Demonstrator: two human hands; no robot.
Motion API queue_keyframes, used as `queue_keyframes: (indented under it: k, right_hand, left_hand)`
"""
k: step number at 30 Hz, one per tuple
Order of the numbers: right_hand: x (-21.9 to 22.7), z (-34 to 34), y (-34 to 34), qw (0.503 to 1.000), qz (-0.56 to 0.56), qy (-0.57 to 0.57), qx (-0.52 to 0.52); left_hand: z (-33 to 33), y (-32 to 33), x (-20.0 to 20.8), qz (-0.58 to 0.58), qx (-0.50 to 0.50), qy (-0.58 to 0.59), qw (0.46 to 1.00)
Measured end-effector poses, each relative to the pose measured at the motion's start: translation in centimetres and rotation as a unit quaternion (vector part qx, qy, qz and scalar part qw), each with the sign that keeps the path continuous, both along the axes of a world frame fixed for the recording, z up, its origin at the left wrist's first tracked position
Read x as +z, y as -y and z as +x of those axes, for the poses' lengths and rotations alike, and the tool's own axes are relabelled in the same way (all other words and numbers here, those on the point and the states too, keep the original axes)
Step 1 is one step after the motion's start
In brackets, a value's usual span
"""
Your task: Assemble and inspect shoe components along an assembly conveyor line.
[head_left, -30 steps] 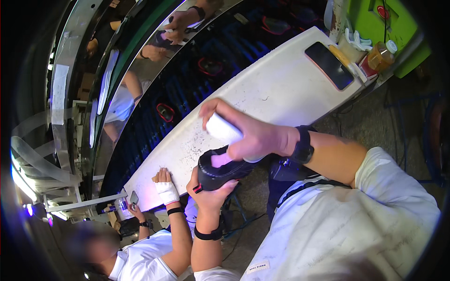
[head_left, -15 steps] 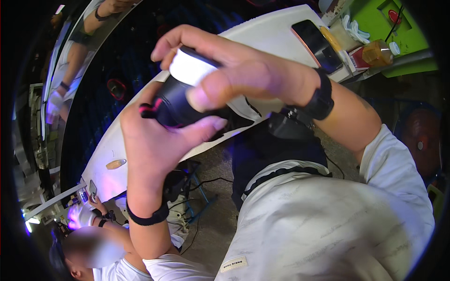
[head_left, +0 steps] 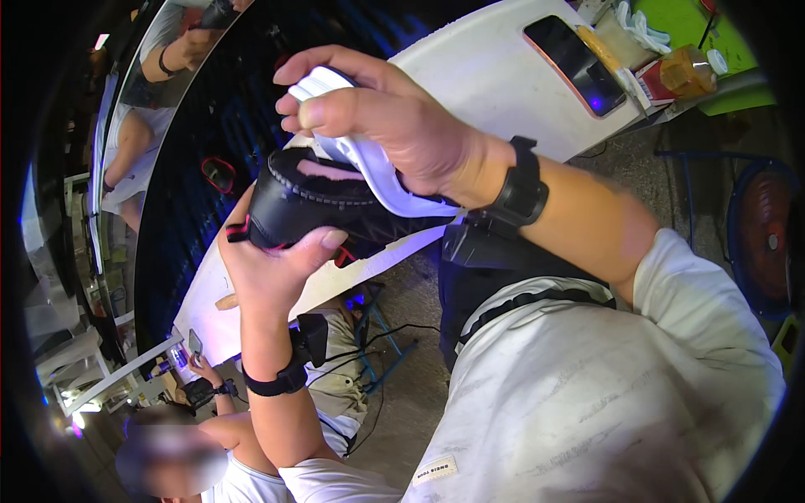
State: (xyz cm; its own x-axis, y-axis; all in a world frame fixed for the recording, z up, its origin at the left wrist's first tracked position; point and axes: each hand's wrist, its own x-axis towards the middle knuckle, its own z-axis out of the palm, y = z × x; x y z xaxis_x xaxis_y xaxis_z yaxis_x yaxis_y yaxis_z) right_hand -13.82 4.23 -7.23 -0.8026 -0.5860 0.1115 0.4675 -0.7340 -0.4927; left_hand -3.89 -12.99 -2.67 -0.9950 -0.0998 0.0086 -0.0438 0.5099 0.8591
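Note:
My left hand is closed around a black shoe upper with red trim. Its stitched edge faces up, with a pinkish strip inside the stitching. Above and to the right, my right hand grips a white shoe sole by one end, thumb on top and fingers behind. That end is apart from the upper. The sole curves down along the upper toward my body, and its lower end is partly hidden, so I cannot tell whether they touch there.
On the white table lie a phone and a small tan piece. A bottle of amber liquid stands at the far right. Another person is at lower left. Cables hang below the table.
My right hand has raised the white sole's end off the black upper, uncovering the stitched edge. My left hand has tilted the upper and shifted slightly down.

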Motion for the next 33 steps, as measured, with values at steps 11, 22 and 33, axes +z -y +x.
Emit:
queue_keyframes:
  k: [11,22,33]
  right_hand:
    - [0.0,-0.7,-1.5,0.905,0.171,-0.385,-0.056]
    - [2.7,1.9,-7.0,0.903,0.249,-0.345,0.058]
    - [2.8,2.0,-6.9,0.932,0.205,-0.294,-0.054]
  left_hand:
    - [-0.6,-3.9,2.3,-0.145,0.009,0.033,0.989]
    - [2.9,-8.4,3.1,-0.353,-0.023,-0.128,0.927]
    - [2.9,-9.3,2.3,-0.340,-0.014,-0.135,0.931]
